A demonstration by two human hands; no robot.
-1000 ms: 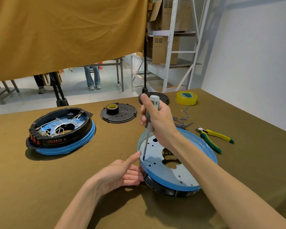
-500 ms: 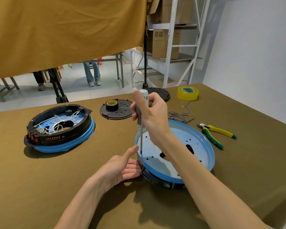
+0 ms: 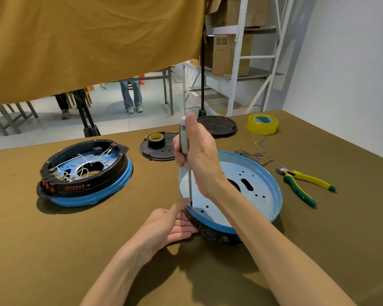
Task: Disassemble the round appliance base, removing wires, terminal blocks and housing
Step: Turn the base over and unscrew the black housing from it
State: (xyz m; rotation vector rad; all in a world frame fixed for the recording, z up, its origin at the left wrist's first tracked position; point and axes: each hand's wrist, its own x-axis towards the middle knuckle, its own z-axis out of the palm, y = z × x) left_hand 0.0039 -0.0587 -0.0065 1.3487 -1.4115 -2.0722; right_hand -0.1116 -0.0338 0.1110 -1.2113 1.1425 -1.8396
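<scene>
I have the screwdriver (image 3: 184,146) standing nearly upright in my right hand (image 3: 199,157), fingers wrapped around the grey handle and thumb along its top, so that I can press straight down while turning. Its tip sits at the near-left edge of the pale blue plate (image 3: 259,195), on what I take to be a screw, though the spot is too small for me to be sure.

My left hand (image 3: 166,224) braces the base (image 3: 221,234) from the side: the thumb lies on the blue rim right beside the tip, and the flat fingers press the black housing below. That hand is not closed round anything; it only steadies the part so it won't spin or slide on the brown table (image 3: 53,250).

The base lies in front of me, right of centre, tilted a little toward me. It shows a pale blue metal disc with a raised rim, many small holes, a slot and a larger dark opening in the middle, seated on a black plastic ring.

A second base (image 3: 84,173), still full of white wires, waits at the left. A bundle of loose wires (image 3: 255,154), the pliers (image 3: 305,186) and the yellow tape roll (image 3: 262,124) are parked to the right, within reach but clear of my arms.
</scene>
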